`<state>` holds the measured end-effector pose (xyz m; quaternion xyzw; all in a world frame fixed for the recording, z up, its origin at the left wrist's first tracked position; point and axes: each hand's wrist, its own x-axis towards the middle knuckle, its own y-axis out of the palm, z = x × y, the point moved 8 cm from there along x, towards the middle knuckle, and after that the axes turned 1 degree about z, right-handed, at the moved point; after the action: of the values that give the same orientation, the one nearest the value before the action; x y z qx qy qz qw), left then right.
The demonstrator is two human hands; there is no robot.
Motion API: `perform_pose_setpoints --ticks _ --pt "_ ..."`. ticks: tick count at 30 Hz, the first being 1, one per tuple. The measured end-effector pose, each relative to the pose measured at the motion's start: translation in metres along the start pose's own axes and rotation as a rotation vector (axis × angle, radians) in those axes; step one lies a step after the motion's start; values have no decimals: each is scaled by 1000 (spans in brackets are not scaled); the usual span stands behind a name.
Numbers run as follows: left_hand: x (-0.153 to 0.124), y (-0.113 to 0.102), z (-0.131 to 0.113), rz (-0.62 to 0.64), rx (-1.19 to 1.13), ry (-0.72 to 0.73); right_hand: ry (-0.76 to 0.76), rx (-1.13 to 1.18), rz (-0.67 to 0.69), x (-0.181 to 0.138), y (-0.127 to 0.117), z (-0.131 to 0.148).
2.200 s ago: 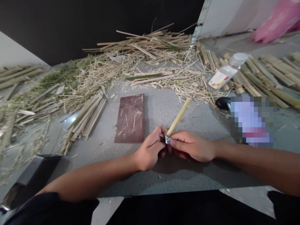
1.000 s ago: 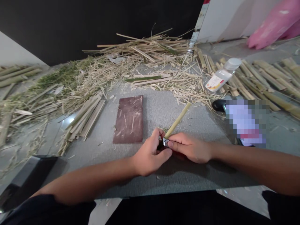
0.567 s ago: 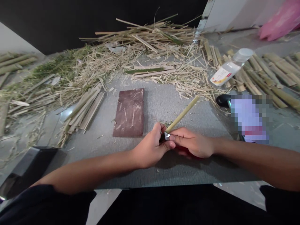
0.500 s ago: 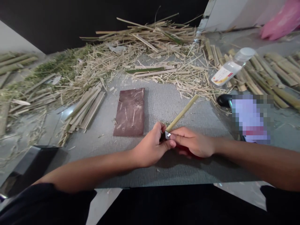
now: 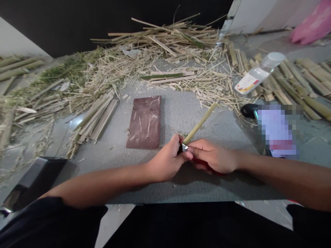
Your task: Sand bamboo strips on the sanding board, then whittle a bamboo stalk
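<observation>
My left hand point(image 5: 169, 158) is closed around the near end of a narrow bamboo strip point(image 5: 200, 123), which slants away up to the right. My right hand point(image 5: 216, 156) grips a knife with a red handle, mostly hidden under the fingers. The short shiny knife blade point(image 5: 184, 147) lies against the strip between both hands, and my left thumb reaches close to it. To the left of the hands, a brown sheet of sandpaper point(image 5: 144, 122) streaked with pale dust lies on the grey board point(image 5: 124, 182).
Split bamboo strips point(image 5: 95, 117) lie bundled at left, by a dark box-like object point(image 5: 38, 182). Shavings point(image 5: 134, 62) heap along the back. At right are a clear bottle point(image 5: 258, 74), cut bamboo pieces point(image 5: 294, 82) and a blurred-out phone-like device point(image 5: 278, 129). A pink bag point(image 5: 310, 26) stands behind.
The view has shifted slightly. The far end of the bamboo strip has moved a little to the left; both hands keep nearly the same place and grip.
</observation>
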<state>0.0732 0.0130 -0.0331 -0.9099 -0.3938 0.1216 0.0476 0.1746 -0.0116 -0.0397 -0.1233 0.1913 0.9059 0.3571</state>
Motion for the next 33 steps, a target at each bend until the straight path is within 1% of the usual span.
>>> perform_pose_setpoints --ticks 3,7,9,10,14,17,19,21,25,26,28,31,33 --pt "0 -2 0 -32 63 -28 -10 -106 -97 0 -3 -3" --pt "1 -7 -1 -82 119 -70 -103 -244 -265 -2 -8 1" --pt "2 -9 -1 -96 128 -81 -128 -255 -289 -2 -9 2" --pt "2 -9 -1 -92 126 -84 -122 -236 -262 -2 -8 1" --pt "1 -5 -1 -35 75 -88 -47 -170 -83 0 -5 -1" --pt "-1 -3 -3 -13 65 -77 -15 -162 -22 -1 -6 1" --pt "-2 -3 -5 -27 83 -66 -9 -146 -15 -1 -5 1" --pt "-2 -4 -5 -48 108 -67 -15 -123 -43 1 -3 0" --pt "-1 -8 -5 -99 140 -76 -92 -124 -220 1 -6 -1" --pt "-1 -8 -6 -105 136 -70 -106 -122 -242 1 -6 -1" --pt "-1 -8 -7 -95 123 -63 -100 -92 -204 1 -5 -1" --pt "-2 -7 -8 -71 113 -62 -48 -55 -65 2 -1 1" --pt "-2 -6 -8 -66 113 -52 -36 -50 -15 2 -1 6"
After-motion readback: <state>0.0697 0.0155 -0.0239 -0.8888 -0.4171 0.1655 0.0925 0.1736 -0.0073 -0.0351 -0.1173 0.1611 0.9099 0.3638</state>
